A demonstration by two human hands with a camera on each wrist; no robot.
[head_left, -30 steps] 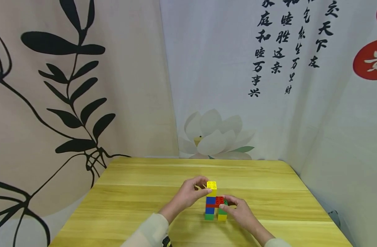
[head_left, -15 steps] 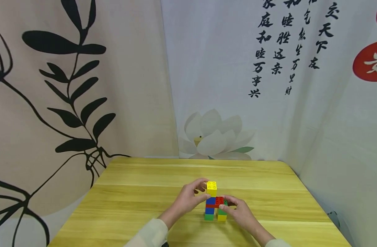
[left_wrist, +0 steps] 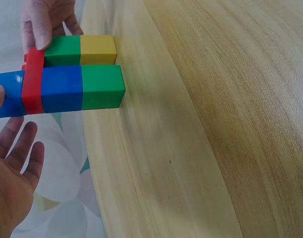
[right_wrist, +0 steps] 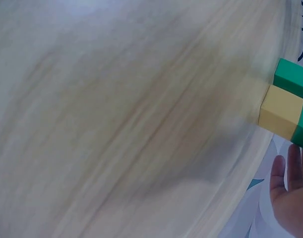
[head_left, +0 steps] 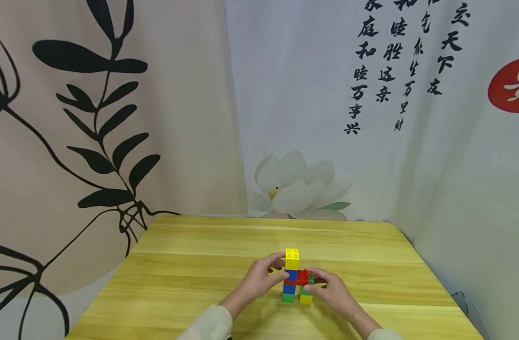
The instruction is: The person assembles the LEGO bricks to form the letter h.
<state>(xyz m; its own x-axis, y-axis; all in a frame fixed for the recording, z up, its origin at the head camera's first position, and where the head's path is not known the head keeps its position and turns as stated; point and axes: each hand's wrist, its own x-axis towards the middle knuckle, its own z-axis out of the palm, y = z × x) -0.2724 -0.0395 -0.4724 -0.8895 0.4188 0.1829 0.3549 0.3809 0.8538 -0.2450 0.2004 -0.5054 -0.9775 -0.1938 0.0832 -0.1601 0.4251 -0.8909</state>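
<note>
A toy brick structure stands on the table in front of me. Its taller left column has a yellow brick on top, with a blue brick, a red plate, another blue brick and a green brick below. The red plate bridges to a shorter right column of green over yellow. My left hand holds the left column, thumb on the upper blue brick and fingers behind. My right hand grips the short column near its top, thumb in front and fingers behind.
The light wooden table's back edge meets a hanging cloth printed with a lotus and writing. At the left is another cloth with dark leaf shapes.
My left thumb has slid down from the yellow top brick to the blue one, the fingers lowering too. My right thumb has shifted slightly down off the red plate. The structure stays put.
</note>
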